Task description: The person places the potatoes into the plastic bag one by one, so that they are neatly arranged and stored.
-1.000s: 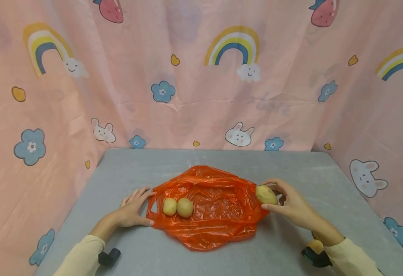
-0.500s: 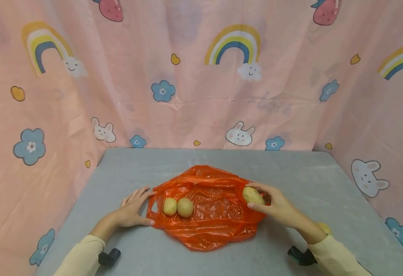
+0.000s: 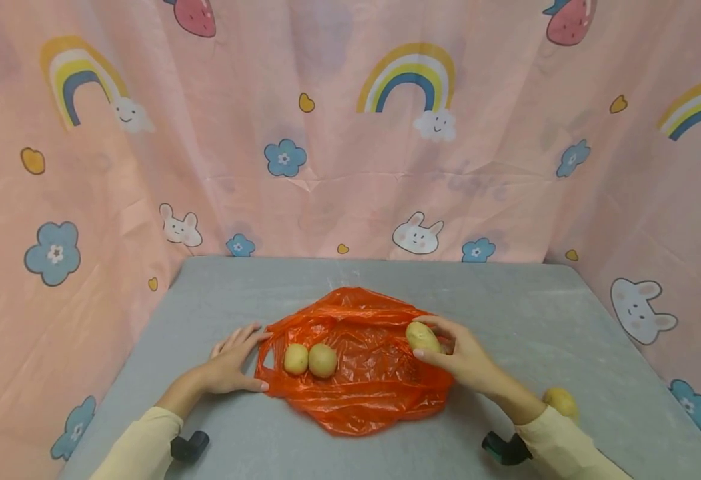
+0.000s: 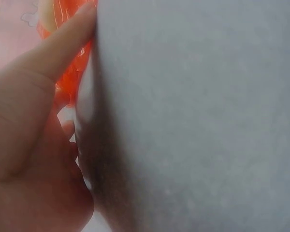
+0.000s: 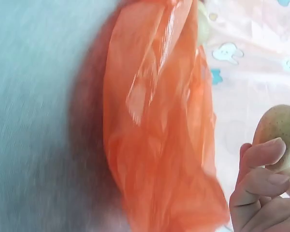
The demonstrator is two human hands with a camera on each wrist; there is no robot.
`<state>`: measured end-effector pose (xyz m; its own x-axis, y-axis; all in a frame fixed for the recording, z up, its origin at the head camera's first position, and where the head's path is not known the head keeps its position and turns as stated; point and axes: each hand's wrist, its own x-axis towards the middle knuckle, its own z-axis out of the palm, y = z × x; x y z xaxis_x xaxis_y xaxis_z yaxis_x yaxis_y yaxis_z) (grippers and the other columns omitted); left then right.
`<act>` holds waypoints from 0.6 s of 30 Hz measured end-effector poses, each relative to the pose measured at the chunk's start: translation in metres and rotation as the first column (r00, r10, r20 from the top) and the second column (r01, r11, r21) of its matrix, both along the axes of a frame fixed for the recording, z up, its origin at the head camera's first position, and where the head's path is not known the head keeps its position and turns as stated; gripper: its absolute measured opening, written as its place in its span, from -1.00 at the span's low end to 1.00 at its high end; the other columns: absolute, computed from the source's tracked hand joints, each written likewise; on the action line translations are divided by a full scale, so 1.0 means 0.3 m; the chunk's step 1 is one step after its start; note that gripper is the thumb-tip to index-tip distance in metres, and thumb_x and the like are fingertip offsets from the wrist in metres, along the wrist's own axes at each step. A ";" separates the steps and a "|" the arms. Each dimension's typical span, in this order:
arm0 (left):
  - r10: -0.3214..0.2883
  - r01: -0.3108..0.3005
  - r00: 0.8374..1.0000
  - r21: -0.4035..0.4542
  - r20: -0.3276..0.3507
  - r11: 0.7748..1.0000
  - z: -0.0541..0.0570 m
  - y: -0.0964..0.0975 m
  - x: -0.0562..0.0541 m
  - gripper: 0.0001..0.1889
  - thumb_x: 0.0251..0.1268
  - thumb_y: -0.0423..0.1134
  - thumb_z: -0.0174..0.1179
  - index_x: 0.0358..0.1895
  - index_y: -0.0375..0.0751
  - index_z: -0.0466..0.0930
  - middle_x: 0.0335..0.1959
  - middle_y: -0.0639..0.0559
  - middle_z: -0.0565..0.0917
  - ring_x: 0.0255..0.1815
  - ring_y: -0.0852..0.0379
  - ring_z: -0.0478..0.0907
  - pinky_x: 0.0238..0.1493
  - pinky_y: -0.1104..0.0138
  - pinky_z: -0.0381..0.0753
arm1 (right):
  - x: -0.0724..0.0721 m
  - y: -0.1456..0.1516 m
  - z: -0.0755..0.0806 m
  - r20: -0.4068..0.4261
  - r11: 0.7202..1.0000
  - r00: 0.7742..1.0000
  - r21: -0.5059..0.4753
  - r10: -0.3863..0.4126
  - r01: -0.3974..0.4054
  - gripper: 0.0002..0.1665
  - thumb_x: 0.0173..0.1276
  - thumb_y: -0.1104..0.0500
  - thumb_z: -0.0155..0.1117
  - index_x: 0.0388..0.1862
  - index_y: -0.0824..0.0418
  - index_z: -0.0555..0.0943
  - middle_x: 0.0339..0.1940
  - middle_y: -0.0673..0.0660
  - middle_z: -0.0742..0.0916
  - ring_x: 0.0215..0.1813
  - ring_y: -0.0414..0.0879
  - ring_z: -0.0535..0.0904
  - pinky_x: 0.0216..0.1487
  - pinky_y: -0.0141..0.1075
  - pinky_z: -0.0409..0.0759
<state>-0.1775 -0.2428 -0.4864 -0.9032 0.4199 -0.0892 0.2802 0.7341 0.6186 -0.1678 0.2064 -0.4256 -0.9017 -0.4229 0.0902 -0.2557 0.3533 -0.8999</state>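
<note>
An orange plastic bag (image 3: 356, 407) lies spread on the grey table with its mouth open upward. Inside its left part sit two round potatoes side by side, a pale one (image 3: 296, 359) and a browner one (image 3: 322, 361). My right hand (image 3: 461, 353) grips a pale, speckled potato (image 3: 422, 337) between thumb and fingers, above the bag's right end. In the right wrist view the held potato (image 5: 278, 133) shows at the right edge. My left hand (image 3: 230, 363) rests at the bag's left end, thumb and fingers spread, touching the handle edge.
Another yellow potato (image 3: 562, 403) lies on the table (image 3: 506, 293) beside my right forearm, partly hidden by the sleeve. Dark wrist devices (image 3: 190, 447) show at both forearms. A pink patterned curtain (image 3: 338, 200) hangs behind the table and along both sides.
My right hand has moved left with its potato, from beside the bag's right end to over it. The potato near the right sleeve has become more visible. My left hand has stayed put.
</note>
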 end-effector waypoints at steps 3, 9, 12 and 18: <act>-0.005 0.005 1.000 -0.003 0.004 1.000 0.006 0.000 0.001 0.06 -0.04 0.29 0.48 0.53 -0.08 0.23 0.62 -0.31 0.03 0.58 -0.56 -0.15 0.34 -0.46 -0.18 | 0.002 -0.025 -0.002 0.033 1.000 0.999 -0.029 0.006 -0.005 -0.38 0.41 0.22 0.34 0.36 0.42 0.41 0.13 0.41 0.60 -0.10 -0.19 0.68 -0.11 -0.37 0.69; 0.002 -0.002 1.000 -0.008 0.017 1.000 0.006 0.001 -0.002 0.07 -0.05 0.24 0.51 0.53 -0.11 0.23 0.63 -0.31 0.01 0.60 -0.54 -0.17 0.35 -0.48 -0.18 | 0.005 -0.071 -0.008 0.123 0.997 0.992 -0.072 0.032 -0.024 -0.32 0.42 0.18 0.34 0.41 0.40 0.36 0.19 0.44 0.52 -0.07 0.08 0.71 -0.08 -0.29 0.73; 0.010 -0.010 1.000 -0.008 0.022 1.000 0.000 -0.001 -0.005 0.07 -0.05 0.22 0.52 0.53 -0.10 0.23 0.64 -0.30 0.00 0.61 -0.53 -0.17 0.37 -0.46 -0.19 | 0.006 -0.092 -0.014 0.147 0.996 0.988 -0.076 0.052 -0.041 -0.31 0.44 0.16 0.32 0.43 0.41 0.34 0.22 0.44 0.50 -0.02 0.18 0.70 -0.05 -0.28 0.73; 0.020 -0.020 0.999 -0.007 0.028 1.000 -0.015 0.000 -0.007 0.07 -0.05 0.24 0.51 0.54 -0.06 0.22 0.65 -0.23 0.00 0.63 -0.47 -0.19 0.40 -0.42 -0.21 | 0.007 -0.129 -0.024 0.175 0.997 0.982 -0.049 0.066 -0.058 -0.26 0.44 0.10 0.32 0.46 0.39 0.31 0.24 0.40 0.53 -0.01 0.05 0.65 -0.04 -0.34 0.69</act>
<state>-0.1796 -0.2428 -0.4907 -0.9084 0.4012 -0.1175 0.2479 0.7432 0.6215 -0.1658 0.1676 -0.4328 -0.8772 -0.4776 -0.0482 -0.1121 0.3013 -0.9469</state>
